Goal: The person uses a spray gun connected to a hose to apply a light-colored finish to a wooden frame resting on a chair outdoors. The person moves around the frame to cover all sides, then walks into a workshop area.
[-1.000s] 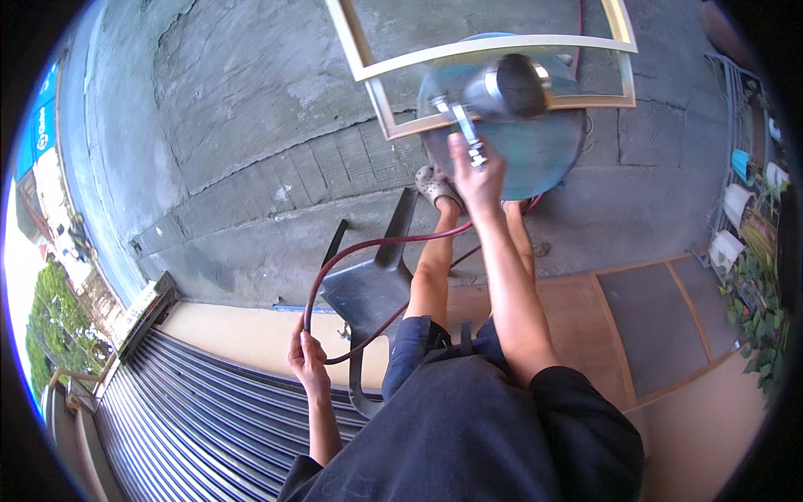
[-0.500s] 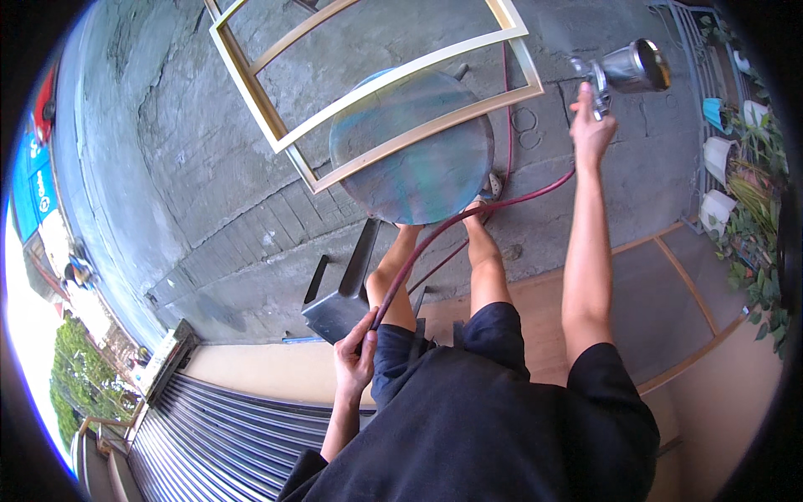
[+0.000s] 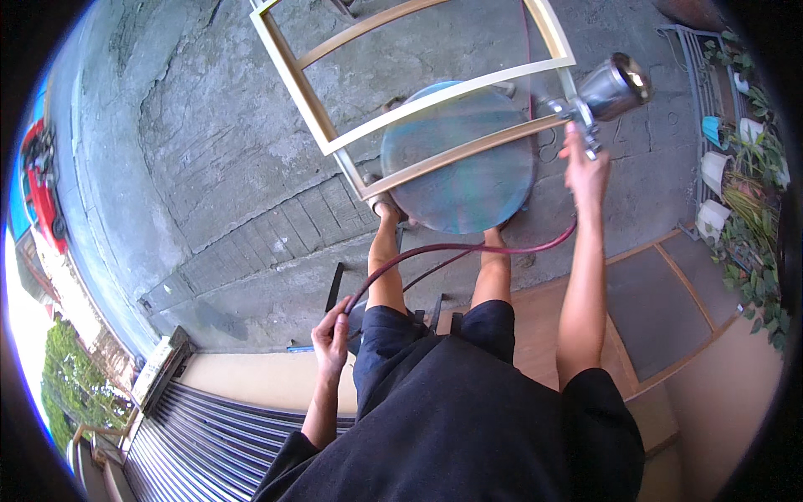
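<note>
My right hand [image 3: 587,171] grips the handle of a metal spray gun [image 3: 615,88] with a silver cup, held just right of a pale wooden frame [image 3: 376,124]. A dark red hose [image 3: 443,248] loops from the gun side across my legs to my left hand [image 3: 331,336], which is closed around it lower left. The frame, with several bars, lies over a round, translucent blue-grey tabletop [image 3: 456,197]. A slight haze or blur is around the gun's nozzle.
Cracked grey concrete ground surrounds the table. A dark chair [image 3: 336,284] is partly hidden at my left. Potted plants [image 3: 744,201] and a metal rack line the right edge. A ribbed metal surface [image 3: 192,435] is lower left; a red vehicle [image 3: 42,188] shows far left.
My right hand swung with the gun from over the table out to the right, then dropped slightly. My left hand still holds the hose. The view shifted, moving the table and frame within it.
</note>
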Tool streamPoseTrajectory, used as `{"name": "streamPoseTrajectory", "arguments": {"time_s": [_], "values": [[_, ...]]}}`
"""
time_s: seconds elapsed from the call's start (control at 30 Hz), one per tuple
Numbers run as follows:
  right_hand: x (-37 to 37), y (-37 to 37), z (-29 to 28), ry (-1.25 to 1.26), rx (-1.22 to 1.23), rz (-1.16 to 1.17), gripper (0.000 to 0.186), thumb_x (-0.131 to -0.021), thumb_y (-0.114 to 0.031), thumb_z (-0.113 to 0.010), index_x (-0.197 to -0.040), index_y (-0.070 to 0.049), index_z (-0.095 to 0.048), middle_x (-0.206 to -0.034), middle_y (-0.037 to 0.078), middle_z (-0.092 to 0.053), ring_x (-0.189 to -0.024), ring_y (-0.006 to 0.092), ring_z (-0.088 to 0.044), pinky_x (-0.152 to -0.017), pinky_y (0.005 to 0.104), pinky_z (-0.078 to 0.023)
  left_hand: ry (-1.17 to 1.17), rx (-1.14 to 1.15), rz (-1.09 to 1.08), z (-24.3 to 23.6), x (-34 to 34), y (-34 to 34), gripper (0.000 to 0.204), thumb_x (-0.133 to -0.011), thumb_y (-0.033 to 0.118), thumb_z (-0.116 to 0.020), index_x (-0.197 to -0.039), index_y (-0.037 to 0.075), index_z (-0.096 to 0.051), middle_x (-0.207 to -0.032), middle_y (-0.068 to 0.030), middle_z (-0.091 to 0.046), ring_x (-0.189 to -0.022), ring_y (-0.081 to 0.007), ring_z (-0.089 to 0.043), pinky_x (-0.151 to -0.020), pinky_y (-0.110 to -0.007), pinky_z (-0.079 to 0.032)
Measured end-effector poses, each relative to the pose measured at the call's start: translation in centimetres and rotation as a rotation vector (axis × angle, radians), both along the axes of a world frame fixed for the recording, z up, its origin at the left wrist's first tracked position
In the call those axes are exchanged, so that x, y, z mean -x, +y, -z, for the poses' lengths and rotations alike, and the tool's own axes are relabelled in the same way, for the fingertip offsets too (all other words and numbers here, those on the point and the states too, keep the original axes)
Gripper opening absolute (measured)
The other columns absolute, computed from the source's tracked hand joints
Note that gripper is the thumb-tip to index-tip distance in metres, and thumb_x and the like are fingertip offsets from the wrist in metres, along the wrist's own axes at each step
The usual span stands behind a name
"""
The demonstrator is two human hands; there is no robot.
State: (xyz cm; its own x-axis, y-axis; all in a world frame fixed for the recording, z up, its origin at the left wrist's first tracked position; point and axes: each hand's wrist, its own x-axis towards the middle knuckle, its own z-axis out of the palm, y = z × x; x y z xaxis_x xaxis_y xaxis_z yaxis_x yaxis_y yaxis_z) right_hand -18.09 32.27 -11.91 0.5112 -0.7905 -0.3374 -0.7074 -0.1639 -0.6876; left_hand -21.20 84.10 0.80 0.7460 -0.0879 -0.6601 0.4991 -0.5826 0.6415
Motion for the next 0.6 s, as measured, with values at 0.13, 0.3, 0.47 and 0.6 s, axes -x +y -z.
{"name": "streamPoseTrajectory", "arguments": {"time_s": [0.13, 0.3, 0.47, 0.6], "values": [[-4.2, 13.6, -3.7, 0.013, -0.089, -0.11, 0.042, -0.095, -0.043, -0.068, -0.085, -0.002, -0.073, -0.061, 0.009, -0.067, -0.056, 0.0198, -0.067, -0.055, 0.0343, -0.05, 0.039, -0.015, -0.268, -0.8, -3.5, 8.5, 0.033, -0.102, 0.02, -0.054, -0.127, 0.0, -0.066, -0.065, 0.011, -0.04, -0.057, -0.0002, -0.032, -0.051, -0.021, -0.022], [-7.9, 26.9, -3.8, -0.105, -0.278, -0.339, 0.032, -0.097, -0.032, -0.067, -0.094, 0.0, -0.072, -0.071, 0.012, -0.071, -0.066, 0.0219, -0.071, -0.058, 0.0348, -0.052, 0.011, -0.076, -0.36, -1.5, -6.4, 18.4, 0.034, -0.105, 0.021, -0.052, -0.128, -0.001, -0.065, -0.064, 0.0112, -0.04, -0.053, 0.001, -0.03, -0.046, -0.02, -0.022], [-11.4, 36.0, -5.7, -0.19, -0.483, -0.487, 0.029, -0.094, -0.031, -0.069, -0.094, -0.003, -0.073, -0.075, 0.012, -0.071, -0.076, 0.0292, -0.071, -0.077, 0.0414, -0.051, -0.043, -0.114, -0.405, -2.0, -8.9, 23.6, 0.037, -0.105, 0.024, -0.052, -0.131, 0.0, -0.062, -0.064, 0.0109, -0.037, -0.052, 0.0017, -0.029, -0.045, -0.019, -0.021], [-11.0, 38.2, -5.7, -0.214, -0.381, -0.625, 0.035, -0.092, -0.04, -0.069, -0.089, -0.005, -0.07, -0.081, 0.013, -0.071, -0.082, 0.0326, -0.067, -0.102, 0.0476, -0.034, -0.033, -0.143, -0.306, -1.1, -10.3, 24.2, 0.038, -0.106, 0.024, -0.051, -0.134, 0.0, -0.059, -0.064, 0.01, -0.036, -0.05, 0.0006, -0.028, -0.043, -0.02, -0.022]]}}
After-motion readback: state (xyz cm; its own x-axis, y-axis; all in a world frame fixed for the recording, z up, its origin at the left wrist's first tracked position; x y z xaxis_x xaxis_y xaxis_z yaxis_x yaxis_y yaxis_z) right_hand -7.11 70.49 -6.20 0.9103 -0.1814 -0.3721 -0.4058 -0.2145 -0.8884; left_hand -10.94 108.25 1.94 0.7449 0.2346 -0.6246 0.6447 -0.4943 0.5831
